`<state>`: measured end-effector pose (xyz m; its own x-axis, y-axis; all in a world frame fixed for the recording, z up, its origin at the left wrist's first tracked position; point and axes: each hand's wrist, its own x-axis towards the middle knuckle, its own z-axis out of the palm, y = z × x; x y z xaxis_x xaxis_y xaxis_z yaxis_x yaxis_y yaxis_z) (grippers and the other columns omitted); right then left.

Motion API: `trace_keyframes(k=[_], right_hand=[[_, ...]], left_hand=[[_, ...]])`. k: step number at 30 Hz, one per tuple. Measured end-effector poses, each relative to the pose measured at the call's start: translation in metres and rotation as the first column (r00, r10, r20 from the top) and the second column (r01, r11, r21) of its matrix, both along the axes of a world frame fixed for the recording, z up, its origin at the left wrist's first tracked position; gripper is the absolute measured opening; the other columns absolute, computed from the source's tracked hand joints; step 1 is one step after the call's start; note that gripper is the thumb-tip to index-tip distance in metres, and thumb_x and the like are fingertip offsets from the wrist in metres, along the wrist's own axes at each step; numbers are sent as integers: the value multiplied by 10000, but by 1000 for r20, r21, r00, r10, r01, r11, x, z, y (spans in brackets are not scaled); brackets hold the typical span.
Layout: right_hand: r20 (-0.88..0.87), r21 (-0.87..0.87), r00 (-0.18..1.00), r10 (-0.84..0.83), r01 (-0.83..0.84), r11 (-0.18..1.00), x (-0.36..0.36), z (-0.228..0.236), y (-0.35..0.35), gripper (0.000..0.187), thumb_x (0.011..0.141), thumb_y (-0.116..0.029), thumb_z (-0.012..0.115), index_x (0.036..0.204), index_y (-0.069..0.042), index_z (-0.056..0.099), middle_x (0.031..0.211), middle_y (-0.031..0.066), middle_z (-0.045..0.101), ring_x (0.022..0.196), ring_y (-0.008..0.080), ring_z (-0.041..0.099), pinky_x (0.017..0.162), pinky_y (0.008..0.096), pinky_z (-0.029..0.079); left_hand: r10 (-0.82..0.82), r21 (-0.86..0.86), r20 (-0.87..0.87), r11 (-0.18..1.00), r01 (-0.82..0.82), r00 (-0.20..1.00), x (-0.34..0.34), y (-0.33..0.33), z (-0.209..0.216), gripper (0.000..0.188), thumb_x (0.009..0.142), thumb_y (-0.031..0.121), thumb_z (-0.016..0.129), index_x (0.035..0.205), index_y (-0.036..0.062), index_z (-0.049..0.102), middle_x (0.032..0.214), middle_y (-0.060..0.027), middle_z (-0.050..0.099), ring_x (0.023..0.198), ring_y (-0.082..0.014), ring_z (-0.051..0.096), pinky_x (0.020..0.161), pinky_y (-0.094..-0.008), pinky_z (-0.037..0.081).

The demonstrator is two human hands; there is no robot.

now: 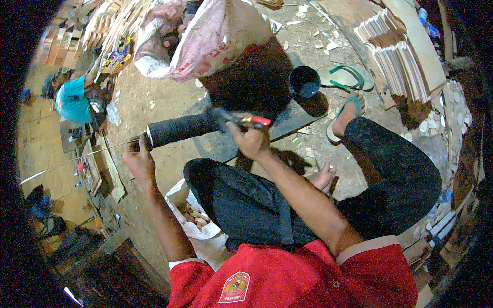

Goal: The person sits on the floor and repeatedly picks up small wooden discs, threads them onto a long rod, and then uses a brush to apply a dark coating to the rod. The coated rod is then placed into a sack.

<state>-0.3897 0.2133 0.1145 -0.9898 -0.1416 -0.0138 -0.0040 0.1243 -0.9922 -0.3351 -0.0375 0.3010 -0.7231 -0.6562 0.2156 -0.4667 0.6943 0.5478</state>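
Note:
A black ribbed cylinder (pixel 179 127) with a pale end lies crosswise in front of me. At its left end, my left hand (pixel 139 159) is closed, thumb and fingers pinched around a long thin strip (pixel 82 157) that runs out to the left. My right hand (pixel 251 138) grips a tool with a red-and-black handle (pixel 257 121) over the cylinder's right part. The tool's grey head is blurred by motion, so its kind is unclear. Beneath the cylinder's right side is a dark flat board (pixel 303 120).
A large pinkish-white sack (pixel 226 36) stands ahead, beside a dark bucket (pixel 304 82). A green-strapped sandal (pixel 346 77) lies farther right, near stacked thin wooden pieces (pixel 395 61). By my left knee is a white sack (pixel 192 228) of wooden pieces. Another person (pixel 73 100) sits at left.

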Motion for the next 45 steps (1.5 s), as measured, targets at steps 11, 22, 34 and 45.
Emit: trace_keyframes(k=[11,22,34,45], right_hand=[[124,588,956,-265,145,796,-7,-50,32,563,832,-527,683,996,11,688,899,214,692,856,362,671,777,445,512],[85,256,928,-362,331,908,-22,-68,51,365,900,-254,683,1068,68,663,979,206,709,851,335,675,797,433,511],[281,-154,955,-99,147,977,1,172,-17,321,885,-196,732,1055,65,655,1005,93,685,878,177,635,862,346,496],[-60,295,961,-272,277,915,-50,0,38,456,835,-306,774,981,106,642,977,200,684,879,344,660,821,451,495]], left_hand=[[4,-59,11,998,-3,1000,1,-8,1,251,909,167,671,974,-74,692,848,-162,713,712,-194,649,656,-323,516],[-31,120,-24,992,34,999,6,3,26,173,844,123,664,907,-27,723,795,-187,714,723,-242,718,677,-342,550],[-139,41,-36,989,141,990,-12,38,45,203,836,192,685,904,4,718,883,-191,700,821,-361,677,753,-423,528],[-212,-41,-85,977,209,974,-17,48,41,218,863,222,643,928,22,701,904,-209,686,860,-399,654,779,-476,512]])
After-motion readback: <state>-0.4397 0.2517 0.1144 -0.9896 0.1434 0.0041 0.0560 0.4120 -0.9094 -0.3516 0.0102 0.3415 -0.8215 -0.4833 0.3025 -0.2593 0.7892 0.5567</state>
